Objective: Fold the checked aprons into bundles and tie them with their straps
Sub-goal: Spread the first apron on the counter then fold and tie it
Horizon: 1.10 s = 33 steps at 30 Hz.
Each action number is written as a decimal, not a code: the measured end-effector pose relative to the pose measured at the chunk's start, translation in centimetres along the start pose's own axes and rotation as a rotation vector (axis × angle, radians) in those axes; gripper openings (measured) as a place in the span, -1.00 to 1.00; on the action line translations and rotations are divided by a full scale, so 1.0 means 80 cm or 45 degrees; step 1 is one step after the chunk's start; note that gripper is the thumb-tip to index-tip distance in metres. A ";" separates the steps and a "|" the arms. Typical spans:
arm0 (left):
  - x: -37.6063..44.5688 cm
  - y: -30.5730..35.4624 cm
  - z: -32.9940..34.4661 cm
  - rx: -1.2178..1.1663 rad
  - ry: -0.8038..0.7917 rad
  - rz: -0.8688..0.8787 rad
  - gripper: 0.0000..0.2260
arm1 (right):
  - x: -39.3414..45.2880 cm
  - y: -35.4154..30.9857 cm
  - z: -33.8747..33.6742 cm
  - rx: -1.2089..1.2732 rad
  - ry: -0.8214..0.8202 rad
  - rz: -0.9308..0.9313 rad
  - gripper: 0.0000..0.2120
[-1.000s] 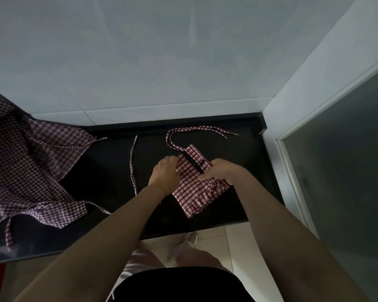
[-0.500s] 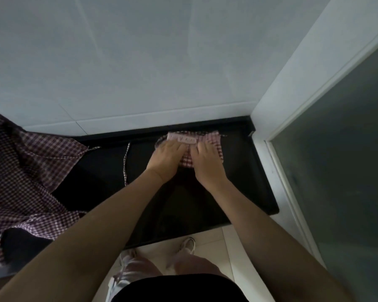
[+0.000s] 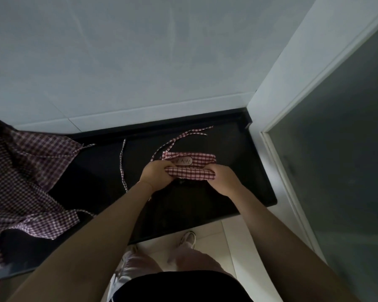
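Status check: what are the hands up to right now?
Left hand, right hand gripping folded apron on counter. Straps loose, untied. Unfolded aprons heaped left.

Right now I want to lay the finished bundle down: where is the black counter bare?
Bare counter lies right of the folded apron, toward the white wall edge, and in front of both hands near the counter's front edge. A narrower bare strip runs between the loose strap and the left hand. The left end is crowded by the unfolded aprons.

A home kitchen: black countertop (image 3: 205,205), white tiled wall (image 3: 140,62).
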<state>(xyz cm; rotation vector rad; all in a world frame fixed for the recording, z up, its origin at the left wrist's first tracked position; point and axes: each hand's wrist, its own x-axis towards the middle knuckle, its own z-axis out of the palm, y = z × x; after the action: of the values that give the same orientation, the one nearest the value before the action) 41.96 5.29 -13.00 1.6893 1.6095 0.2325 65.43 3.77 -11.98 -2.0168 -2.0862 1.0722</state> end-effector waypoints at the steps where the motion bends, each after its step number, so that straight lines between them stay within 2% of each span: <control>1: 0.002 -0.001 -0.001 -0.086 0.001 -0.037 -0.88 | 0.000 0.004 -0.005 0.079 -0.022 0.032 -0.66; 6: 0.005 0.002 -0.012 -0.664 -0.003 -0.210 -0.78 | 0.007 0.013 -0.014 0.404 -0.132 0.181 -0.40; 9: 0.005 0.010 -0.015 -0.816 -0.052 -0.318 -0.82 | 0.011 0.007 -0.021 0.652 -0.119 0.278 -0.51; 11: 0.009 0.010 -0.015 -0.905 -0.058 -0.413 -0.78 | 0.017 0.002 -0.024 0.644 -0.070 0.281 -0.67; 13: 0.013 0.008 -0.011 -0.918 -0.038 -0.495 -0.60 | 0.025 -0.003 -0.018 0.498 0.019 0.290 -0.74; 16: 0.019 0.012 -0.004 -0.870 0.066 -0.561 -0.15 | 0.039 -0.010 -0.003 0.332 0.133 0.352 -0.76; 17: 0.022 0.015 -0.002 -0.842 0.105 -0.569 -0.14 | 0.042 -0.012 0.000 0.320 0.172 0.367 -0.76; 21: 0.035 0.019 0.002 -0.588 0.233 -0.547 -0.49 | 0.052 -0.014 0.001 0.232 0.200 0.391 -0.79; 23: 0.040 0.024 0.002 -0.506 0.277 -0.552 -0.58 | 0.058 -0.020 -0.004 0.089 0.247 0.377 -0.82; 25: 0.044 0.026 0.002 -0.462 0.284 -0.587 -0.61 | 0.065 -0.034 -0.011 -0.112 0.365 0.183 -0.71; 26: 0.045 0.026 0.002 -0.429 0.287 -0.586 -0.62 | 0.069 -0.041 -0.014 -0.161 0.336 0.062 -0.63; 28: 0.046 0.027 0.001 -0.389 0.283 -0.586 -0.64 | 0.075 -0.055 -0.018 -0.197 0.084 -0.050 -0.57; 30: 0.047 0.029 0.000 -0.339 0.248 -0.573 -0.65 | 0.080 -0.054 -0.010 -0.165 -0.149 0.051 -0.60; 33: 0.044 0.043 -0.001 -0.107 0.288 -0.479 -0.64 | 0.076 -0.044 0.005 -0.070 -0.206 0.210 -0.51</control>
<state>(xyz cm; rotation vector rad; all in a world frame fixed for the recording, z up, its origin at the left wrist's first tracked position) 45.20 8.88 -12.13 1.3021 2.0194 0.3042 61.28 9.35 -13.06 -2.2321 -2.0733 1.2564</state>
